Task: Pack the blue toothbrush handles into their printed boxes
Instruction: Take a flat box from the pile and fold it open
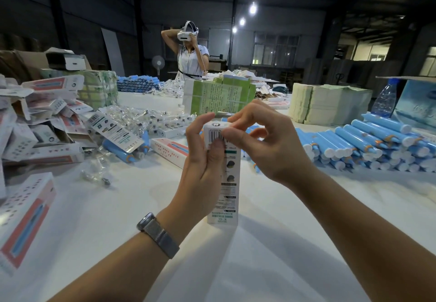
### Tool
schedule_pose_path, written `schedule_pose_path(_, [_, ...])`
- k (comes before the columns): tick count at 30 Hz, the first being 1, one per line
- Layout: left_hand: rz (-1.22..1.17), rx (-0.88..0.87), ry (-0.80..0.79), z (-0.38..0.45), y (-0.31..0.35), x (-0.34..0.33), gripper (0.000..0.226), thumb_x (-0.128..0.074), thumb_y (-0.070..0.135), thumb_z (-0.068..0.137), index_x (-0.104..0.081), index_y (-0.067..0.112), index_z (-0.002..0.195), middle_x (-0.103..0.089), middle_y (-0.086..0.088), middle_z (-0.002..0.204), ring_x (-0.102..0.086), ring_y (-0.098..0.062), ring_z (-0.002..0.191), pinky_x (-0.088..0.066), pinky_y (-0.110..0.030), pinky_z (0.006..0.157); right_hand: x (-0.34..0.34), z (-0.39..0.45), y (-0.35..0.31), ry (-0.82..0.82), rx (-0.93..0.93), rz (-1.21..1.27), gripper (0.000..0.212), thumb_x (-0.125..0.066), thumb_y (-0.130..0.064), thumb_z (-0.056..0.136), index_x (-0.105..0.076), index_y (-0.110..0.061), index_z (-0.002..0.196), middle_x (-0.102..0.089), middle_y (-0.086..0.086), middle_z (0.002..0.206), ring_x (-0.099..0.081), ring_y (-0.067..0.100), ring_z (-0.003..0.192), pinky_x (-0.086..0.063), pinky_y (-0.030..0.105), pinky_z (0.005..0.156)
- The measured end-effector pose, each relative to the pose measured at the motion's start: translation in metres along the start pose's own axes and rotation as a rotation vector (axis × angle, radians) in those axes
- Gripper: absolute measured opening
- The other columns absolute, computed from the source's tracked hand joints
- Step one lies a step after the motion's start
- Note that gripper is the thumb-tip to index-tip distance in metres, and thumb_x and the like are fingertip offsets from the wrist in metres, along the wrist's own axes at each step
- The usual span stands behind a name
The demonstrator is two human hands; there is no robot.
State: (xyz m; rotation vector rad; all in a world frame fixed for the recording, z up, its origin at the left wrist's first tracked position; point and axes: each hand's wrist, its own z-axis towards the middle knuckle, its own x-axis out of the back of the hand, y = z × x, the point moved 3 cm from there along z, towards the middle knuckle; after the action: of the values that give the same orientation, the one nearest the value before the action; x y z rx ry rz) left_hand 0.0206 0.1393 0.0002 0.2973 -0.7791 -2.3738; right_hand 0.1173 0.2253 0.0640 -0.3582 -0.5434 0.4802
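I hold a printed white box (227, 188) upright over the white table (271, 242), its barcode end up. My left hand (203, 160) grips the box's upper part, thumb on the barcode face. My right hand (262, 141) pinches the top flap with fingertips and thumb. What is inside the box is hidden. A large pile of blue toothbrush handles (368, 143) lies to the right. Another blue handle (122, 152) lies at left under a flat printed box (113, 130).
Heaps of flat and folded printed boxes (40, 122) crowd the left; one filled box (23, 219) lies at the near left edge. Green leaflet stacks (217, 96), a paper stack (328, 103) and a water bottle (385, 97) stand behind. A person (191, 54) with a headset stands at the far side.
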Motion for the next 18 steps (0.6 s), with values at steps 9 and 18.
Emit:
schedule_pose_path(9, [-0.006, 0.052, 0.011, 0.000, 0.002, 0.000, 0.026, -0.043, 0.028, 0.101, -0.043, 0.053, 0.105, -0.059, 0.012, 0.083, -0.058, -0.014, 0.067, -0.051, -0.029, 0.057, -0.006, -0.007, 0.004, 0.081, -0.060, 0.053, 0.014, -0.076, -0.022, 0.084, -0.063, -0.018, 0.081, -0.064, 0.001, 0.092, -0.060, 0.013, 0.078, -0.046, 0.015, 0.058])
schedule_pose_path(18, [0.025, 0.086, 0.004, 0.002, -0.001, 0.008, 0.042, -0.035, 0.028, 0.102, -0.052, 0.063, 0.117, -0.067, 0.020, 0.106, -0.067, -0.003, 0.091, -0.052, -0.016, 0.071, -0.012, -0.014, 0.014, 0.191, -0.037, -0.307, 0.026, -0.070, -0.036, 0.089, -0.065, -0.015, 0.104, -0.049, -0.006, 0.105, -0.051, 0.009, 0.092, -0.044, 0.024, 0.068])
